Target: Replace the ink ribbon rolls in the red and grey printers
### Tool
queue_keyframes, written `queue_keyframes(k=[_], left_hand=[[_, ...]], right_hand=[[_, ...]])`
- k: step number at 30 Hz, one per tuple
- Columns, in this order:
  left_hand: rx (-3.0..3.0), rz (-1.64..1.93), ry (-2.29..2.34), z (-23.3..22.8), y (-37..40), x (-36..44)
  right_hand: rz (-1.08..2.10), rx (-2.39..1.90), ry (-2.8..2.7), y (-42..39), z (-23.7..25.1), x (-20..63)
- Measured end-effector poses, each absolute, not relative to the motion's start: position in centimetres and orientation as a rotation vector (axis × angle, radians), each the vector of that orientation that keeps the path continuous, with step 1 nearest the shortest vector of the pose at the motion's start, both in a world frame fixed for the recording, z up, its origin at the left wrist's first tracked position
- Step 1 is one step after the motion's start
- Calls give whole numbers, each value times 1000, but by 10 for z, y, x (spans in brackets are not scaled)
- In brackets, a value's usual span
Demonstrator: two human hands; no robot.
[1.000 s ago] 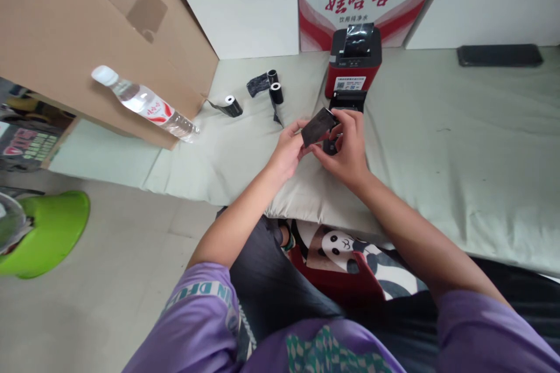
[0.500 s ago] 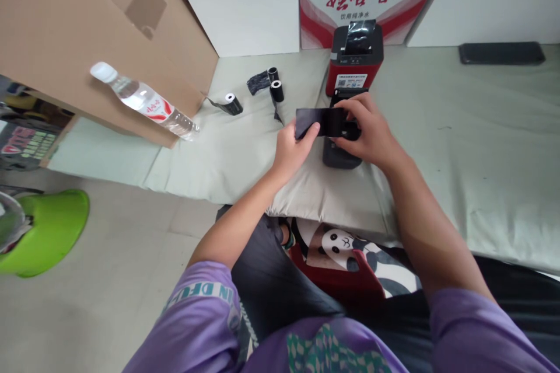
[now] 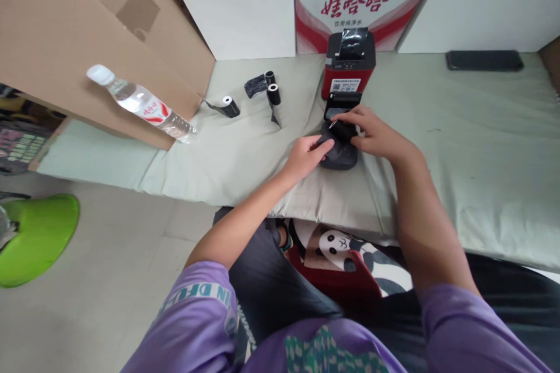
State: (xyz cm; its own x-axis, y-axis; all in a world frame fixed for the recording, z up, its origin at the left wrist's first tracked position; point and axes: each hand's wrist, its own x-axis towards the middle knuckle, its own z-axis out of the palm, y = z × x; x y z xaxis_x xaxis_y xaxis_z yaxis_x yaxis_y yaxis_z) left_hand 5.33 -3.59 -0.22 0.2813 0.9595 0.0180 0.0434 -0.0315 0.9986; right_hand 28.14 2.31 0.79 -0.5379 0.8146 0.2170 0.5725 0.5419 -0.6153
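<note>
A red and black label printer [image 3: 349, 63] stands on the pale green mattress [image 3: 459, 145], its black front tray [image 3: 340, 151] folded down toward me. My left hand [image 3: 304, 157] rests on the tray's left edge, fingertips pinching a black ribbon piece there. Over the tray's middle lies my right hand [image 3: 371, 135], fingers pressing on the black ribbon roll inside. What the fingers grip is partly hidden.
Three small black rolls [image 3: 272, 93] with loose ribbon lie left of the printer. A water bottle [image 3: 142, 105] leans on a cardboard box [image 3: 87, 40]. A black phone [image 3: 483, 60] lies far right. A green bin [image 3: 32, 239] stands on the floor at left.
Both hands went down from holding a black ribbon strip in the air to the printer's open tray; the strip is no longer stretched between them.
</note>
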Motion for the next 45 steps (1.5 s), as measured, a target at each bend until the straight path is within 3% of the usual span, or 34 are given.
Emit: queue_keyframes(k=[12,28,35,45], left_hand=[[1117,677,1018,4,-40,63],[1004,633,927,7,-39,58],[1019,544,857,16,-45,58],[970,499,783,14,-50,60]], right_hand=[[572,-1120,-2242,22,-1,277],[581,-1170,-2156,25,-10,265],[380,-1314,-1598,35,-25,260],[791,-1171,-1322,50,-42,260]])
